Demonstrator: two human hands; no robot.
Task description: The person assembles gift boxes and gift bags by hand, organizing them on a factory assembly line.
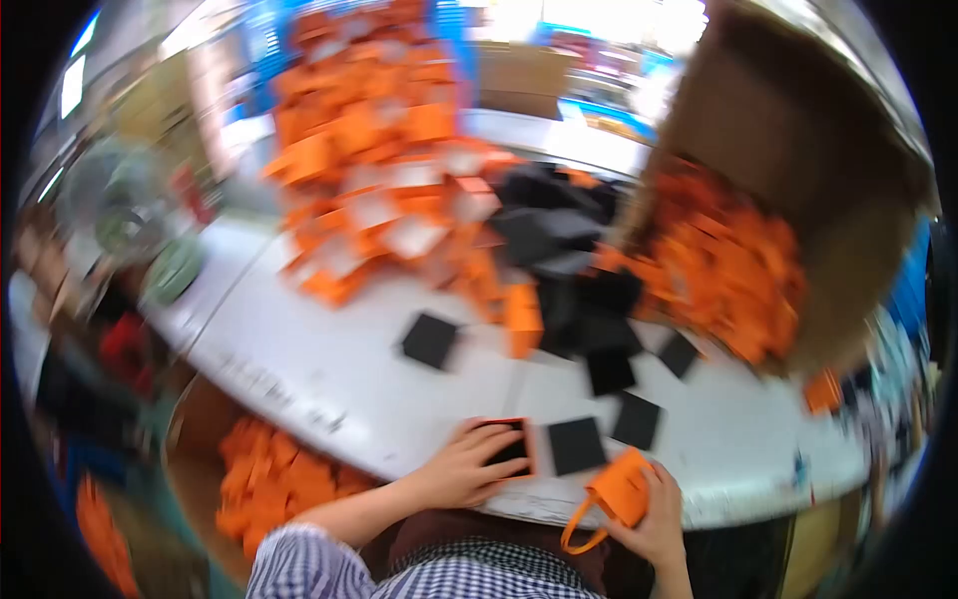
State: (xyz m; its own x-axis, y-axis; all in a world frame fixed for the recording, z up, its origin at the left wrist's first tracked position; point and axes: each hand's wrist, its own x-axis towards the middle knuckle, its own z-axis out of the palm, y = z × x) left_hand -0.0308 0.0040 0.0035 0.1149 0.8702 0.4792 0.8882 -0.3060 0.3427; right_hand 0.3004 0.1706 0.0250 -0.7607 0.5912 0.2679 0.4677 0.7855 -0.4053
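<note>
My left hand [464, 467] is at the table's front edge, its fingers curled over a small open orange box [530, 449] with a black inside. Part of that box is hidden under the fingers. My right hand [654, 514] grips a small orange piece with a thin strap, which looks like a box part [621, 489]; the orange strap [573, 534] loops down on its left. Between the hands lies a flat black square pad [576, 445]. A second black pad [636, 420] rests just beyond it, above my right hand.
A tall heap of orange boxes [379, 200] covers the back of the white table [289, 329], beside piled black pads [559, 230]. At right, a tipped cardboard carton [848, 230] holds orange pieces [728, 270]. Another carton [190, 439] with orange pieces stands below the table's left edge.
</note>
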